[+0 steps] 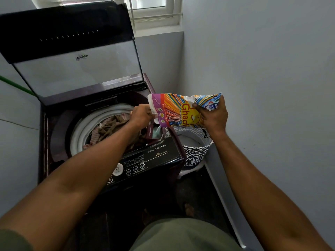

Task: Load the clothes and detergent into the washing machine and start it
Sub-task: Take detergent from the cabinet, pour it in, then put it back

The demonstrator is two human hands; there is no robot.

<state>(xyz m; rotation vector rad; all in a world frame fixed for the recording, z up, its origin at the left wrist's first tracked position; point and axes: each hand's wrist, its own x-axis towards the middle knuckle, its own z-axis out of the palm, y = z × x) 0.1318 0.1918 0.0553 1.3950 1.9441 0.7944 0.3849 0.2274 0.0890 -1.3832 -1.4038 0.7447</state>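
Top-loading washing machine [54, 142] stands in a narrow corner, lid [76, 69] raised and leaning back toward the window. Drum ring is white; clothes [110, 126] lie heaped inside the drum, brown fabric on top of striped pieces, filling it to near the rim.

Detergent packet [178, 110], multicoloured with orange lettering, is held in the air over the machine's right edge, above the near right corner of the tub opening. It lies roughly sideways, crumpled at its right end.

Right hand [213, 115]: fingers and thumb curled round the packet's right end, squeezing it into a bunch. Left hand [142, 115]: closed round the packet's left lower edge; exact finger placement cannot be made out from here, as the back of the hand faces up.

Just below the packet, at the right front of the tub surround, a small detergent compartment [154, 133] is visible, labelled, with something pale inside.

Control panel [145, 162] runs along the machine's front edge, black with white markings.

Laundry basket [194, 153], black-and-white zigzag pattern, sits on the floor just beside the machine's right side, against the wall.
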